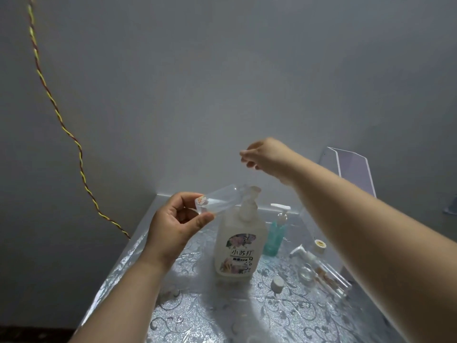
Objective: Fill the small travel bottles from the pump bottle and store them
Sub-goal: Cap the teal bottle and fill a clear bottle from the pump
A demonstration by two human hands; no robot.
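The left hand [178, 224] pinches the base of a small clear plastic travel bottle [217, 199]. The bottle lies tilted, its long axis rising to the right, and its mouth seems to meet the spout of a tall white pump bottle with a flowered label [239, 246] on the silver patterned table [197, 305]. The right hand [262, 154] hangs directly above the pump head [252, 194], apart from it, fingers loosely bent and apparently empty, placed to press straight down.

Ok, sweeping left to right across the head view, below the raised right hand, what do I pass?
Twisted cord → left hand, its fingers pinching the small travel bottle → large white pump bottle → teal pump bottle → clear bottles lying on their sides.
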